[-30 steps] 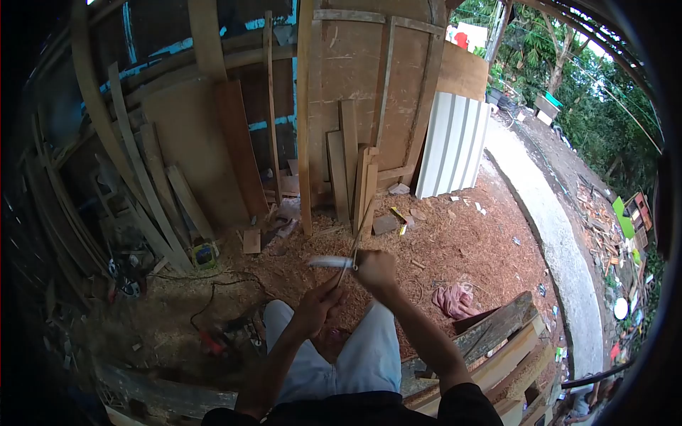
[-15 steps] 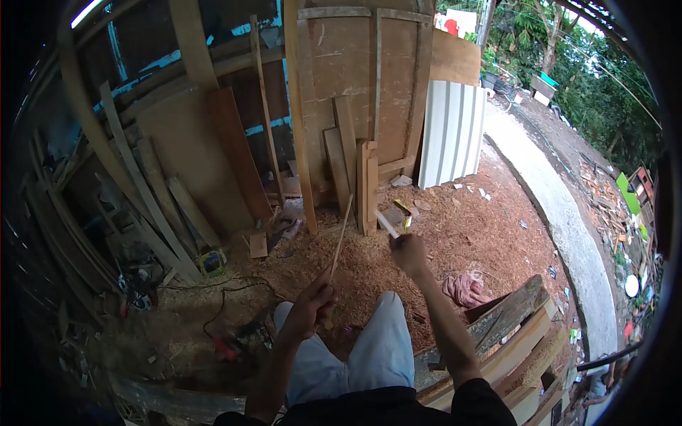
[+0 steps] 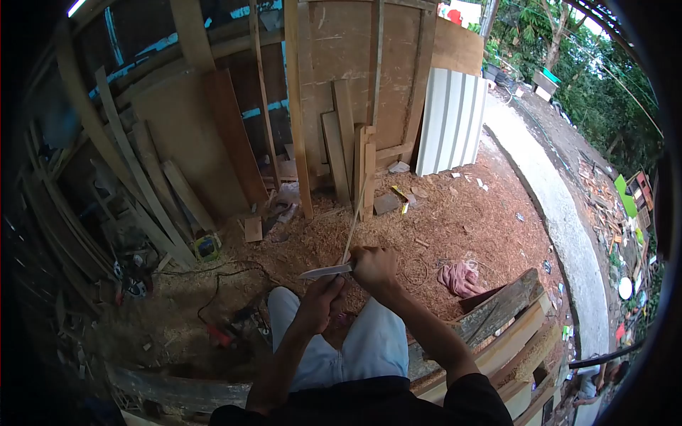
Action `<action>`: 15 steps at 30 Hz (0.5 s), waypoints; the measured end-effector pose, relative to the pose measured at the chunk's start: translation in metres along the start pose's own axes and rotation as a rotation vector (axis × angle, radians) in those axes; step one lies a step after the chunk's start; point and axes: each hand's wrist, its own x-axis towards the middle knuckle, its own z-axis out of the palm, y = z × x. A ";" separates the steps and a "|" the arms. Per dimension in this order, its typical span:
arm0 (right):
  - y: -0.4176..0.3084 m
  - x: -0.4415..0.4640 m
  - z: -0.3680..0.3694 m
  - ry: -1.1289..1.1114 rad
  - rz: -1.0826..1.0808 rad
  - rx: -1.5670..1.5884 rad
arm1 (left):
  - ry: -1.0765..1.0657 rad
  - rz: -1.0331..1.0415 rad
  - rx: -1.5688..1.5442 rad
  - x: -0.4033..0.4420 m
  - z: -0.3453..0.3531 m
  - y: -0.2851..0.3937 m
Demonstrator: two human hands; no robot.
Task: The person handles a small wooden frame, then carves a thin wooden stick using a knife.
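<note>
In the head view, my left hand (image 3: 321,304) is closed around the lower end of a thin wooden stick (image 3: 353,226), which slants up and away from me. My right hand (image 3: 375,267) grips the handle of a knife (image 3: 325,271). The blade points left and lies across the stick, just above my left fingers. Both hands are close together over my knees. Whether the edge is biting into the wood is too small to tell.
Wood shavings (image 3: 455,220) cover the ground. Upright boards (image 3: 366,170) lean against a plywood wall, beside a white corrugated sheet (image 3: 451,124). A pink cloth (image 3: 462,277) lies right of my knees, near stacked planks (image 3: 508,330). A power cord (image 3: 231,273) runs at left.
My right hand has swung the knife left and down, from pointing away to lying across the stick. The stick's far end has shifted right, and the view has tilted slightly.
</note>
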 end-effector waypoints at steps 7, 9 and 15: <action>0.024 0.027 0.006 0.108 0.188 -0.026 | -0.092 0.014 -0.062 -0.003 -0.011 0.000; 0.057 0.054 -0.001 0.135 0.339 -0.129 | -0.092 -0.018 -0.028 -0.008 -0.016 -0.009; 0.088 0.068 -0.008 0.179 0.395 -0.142 | -0.130 -0.102 0.009 -0.001 -0.020 -0.011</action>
